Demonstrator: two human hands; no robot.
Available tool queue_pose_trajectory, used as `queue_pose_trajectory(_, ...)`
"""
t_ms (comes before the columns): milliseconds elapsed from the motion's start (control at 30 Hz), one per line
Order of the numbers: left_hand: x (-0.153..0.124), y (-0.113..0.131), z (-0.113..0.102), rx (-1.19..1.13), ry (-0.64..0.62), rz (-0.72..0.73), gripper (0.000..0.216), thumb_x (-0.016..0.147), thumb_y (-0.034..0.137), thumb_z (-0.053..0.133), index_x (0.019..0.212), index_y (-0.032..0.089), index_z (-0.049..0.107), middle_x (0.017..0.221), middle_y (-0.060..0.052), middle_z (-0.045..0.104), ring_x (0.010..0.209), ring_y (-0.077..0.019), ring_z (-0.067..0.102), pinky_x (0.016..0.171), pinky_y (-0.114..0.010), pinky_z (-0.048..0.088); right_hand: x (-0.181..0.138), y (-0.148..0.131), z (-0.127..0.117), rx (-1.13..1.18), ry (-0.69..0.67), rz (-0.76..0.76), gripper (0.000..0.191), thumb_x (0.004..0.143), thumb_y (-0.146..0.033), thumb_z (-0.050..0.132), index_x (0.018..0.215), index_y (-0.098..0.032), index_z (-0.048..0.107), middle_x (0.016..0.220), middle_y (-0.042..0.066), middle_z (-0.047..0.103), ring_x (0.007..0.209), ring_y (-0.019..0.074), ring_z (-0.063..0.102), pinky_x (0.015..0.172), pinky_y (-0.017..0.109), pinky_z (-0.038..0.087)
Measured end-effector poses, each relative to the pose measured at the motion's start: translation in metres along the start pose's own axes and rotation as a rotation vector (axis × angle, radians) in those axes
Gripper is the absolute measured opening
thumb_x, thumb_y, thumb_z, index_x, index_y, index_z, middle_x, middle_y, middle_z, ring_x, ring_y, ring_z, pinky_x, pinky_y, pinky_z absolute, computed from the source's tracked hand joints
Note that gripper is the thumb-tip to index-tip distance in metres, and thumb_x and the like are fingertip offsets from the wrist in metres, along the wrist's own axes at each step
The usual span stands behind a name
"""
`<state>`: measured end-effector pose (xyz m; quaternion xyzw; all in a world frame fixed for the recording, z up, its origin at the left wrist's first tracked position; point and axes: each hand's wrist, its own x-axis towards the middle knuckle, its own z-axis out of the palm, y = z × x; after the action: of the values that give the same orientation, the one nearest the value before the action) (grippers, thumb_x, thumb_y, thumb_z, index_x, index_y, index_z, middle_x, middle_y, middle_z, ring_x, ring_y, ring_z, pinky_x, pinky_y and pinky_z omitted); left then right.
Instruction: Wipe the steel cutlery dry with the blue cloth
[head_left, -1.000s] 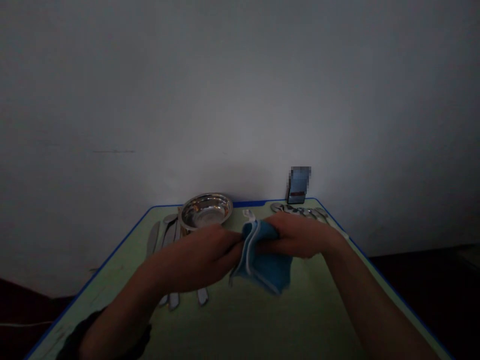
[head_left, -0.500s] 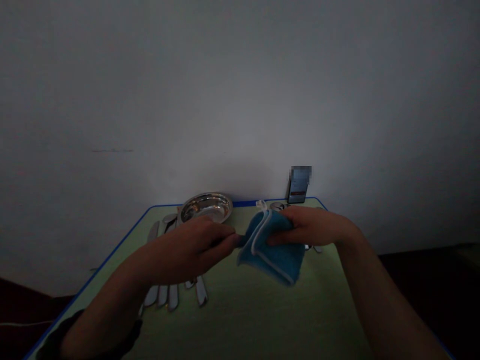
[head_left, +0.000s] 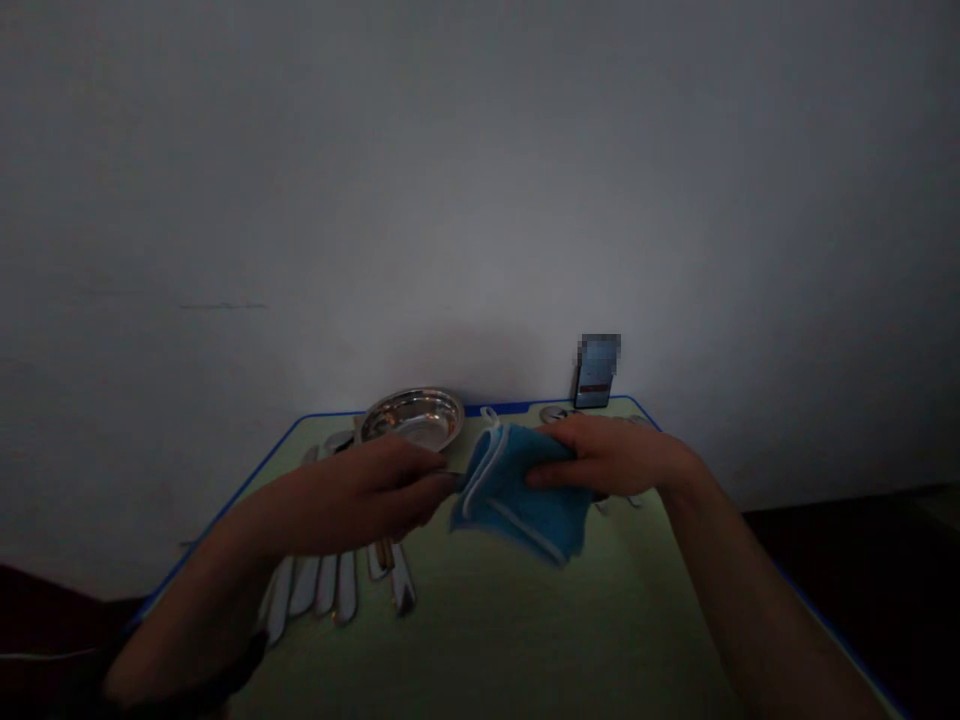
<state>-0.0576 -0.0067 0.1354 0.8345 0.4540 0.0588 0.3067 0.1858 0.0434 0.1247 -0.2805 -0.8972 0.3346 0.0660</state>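
Note:
My right hand (head_left: 607,455) is closed on a folded blue cloth with a white edge (head_left: 517,495) and holds it a little above the green table (head_left: 525,630). Pinched at the cloth's left edge are the fingers of my left hand (head_left: 360,495). Whatever they grip is thin and runs into the fold, and I cannot make it out. A row of several pieces of steel cutlery (head_left: 337,585) lies on the table under my left wrist. Just behind my left hand sits a shiny steel bowl (head_left: 411,415).
Steel spoons (head_left: 559,412) lie at the back right of the table, partly hidden by my right hand. A small dark upright object (head_left: 596,372) leans on the grey wall behind them. The table has a blue rim, with dark floor on both sides.
My hands have drawn apart. The left hand slid back to the left and uncovered more of the cutlery row. The cloth has stayed in the right hand, which has lifted slightly.

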Motion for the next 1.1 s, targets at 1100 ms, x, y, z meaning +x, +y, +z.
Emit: queue_pose_trajectory(1100,-0.005,-0.022,-0.013,-0.031,0.212,-0.007,0.034,0.087,0.039,0.039,0.073,0.016,0.059,0.062,0.003,0.049,0.059,-0.0105,0.046,0.055,-0.019,0.038,0.015,0.018,0.022,0.603,0.360,0.110,0.036,0.078,-0.047,0.053,0.102,-0.021,0.060,0.091,0.004,0.066,0.074,0.0149,0.061,0.066,0.027,0.049)
